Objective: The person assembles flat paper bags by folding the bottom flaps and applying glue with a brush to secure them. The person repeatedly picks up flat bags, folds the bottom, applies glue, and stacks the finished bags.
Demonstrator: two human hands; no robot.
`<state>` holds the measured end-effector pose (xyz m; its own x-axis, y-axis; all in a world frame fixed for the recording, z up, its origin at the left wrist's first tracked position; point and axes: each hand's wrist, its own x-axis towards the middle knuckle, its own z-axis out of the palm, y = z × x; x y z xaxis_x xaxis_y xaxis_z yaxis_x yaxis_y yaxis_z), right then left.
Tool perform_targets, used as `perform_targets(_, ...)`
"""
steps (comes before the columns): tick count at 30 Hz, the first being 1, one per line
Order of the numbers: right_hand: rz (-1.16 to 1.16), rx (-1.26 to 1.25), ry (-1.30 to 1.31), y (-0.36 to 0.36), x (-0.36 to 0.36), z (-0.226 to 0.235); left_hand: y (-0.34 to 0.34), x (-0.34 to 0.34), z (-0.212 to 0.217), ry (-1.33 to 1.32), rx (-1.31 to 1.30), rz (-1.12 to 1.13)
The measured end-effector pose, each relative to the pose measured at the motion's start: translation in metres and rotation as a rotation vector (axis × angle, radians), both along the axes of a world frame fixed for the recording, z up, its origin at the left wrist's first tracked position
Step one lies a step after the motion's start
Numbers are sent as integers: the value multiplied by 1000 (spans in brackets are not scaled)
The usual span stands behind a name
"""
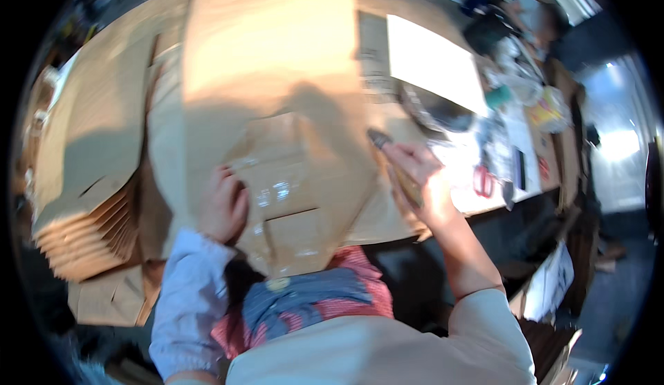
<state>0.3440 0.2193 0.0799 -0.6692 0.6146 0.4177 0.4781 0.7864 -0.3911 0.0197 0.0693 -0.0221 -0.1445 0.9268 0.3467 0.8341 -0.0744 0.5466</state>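
A large brown paper bag lies flat in front of me, its folded end toward my body. Shiny wet-looking or clear patches show on that folded end; I cannot tell whether they are glue or tape. At its left edge, my left hand rests on the paper, fingers loosely bent and thumb apart, holding nothing visible. Right of the bag, my right hand is closed round a brush with a dark tip pointing up and left. The brush's handle is mostly hidden by the fingers.
A stack of folded paper bags stands at the left. A dark round bowl sits at the right, partly under a bright white sheet. Red-handled scissors, a green tape roll and plastic-wrapped items crowd the right side.
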Motion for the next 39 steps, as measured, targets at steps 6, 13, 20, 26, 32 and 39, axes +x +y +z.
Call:
perform_targets(6,-37,359,-354,61,123,-33,-2,-2,0,48,-74,-24)
perform_targets(13,110,-84,-8,13,-19,-41,47,-34,23,-180,-144,119)
perform_targets(20,230,-728,-388,80,-91,-75,55,-59,36,185,-615,-74)
perform_targets(26,369,201,-253,15,-57,-82,-4,-19,21,598,-42,-74)
perform_targets(32,454,147,-540,-23,-41,-59,-51,14,39,692,-310,-134)
perform_targets(39,417,-124,-259,-32,-31,-66,-46,-9,20,10,-361,-368)
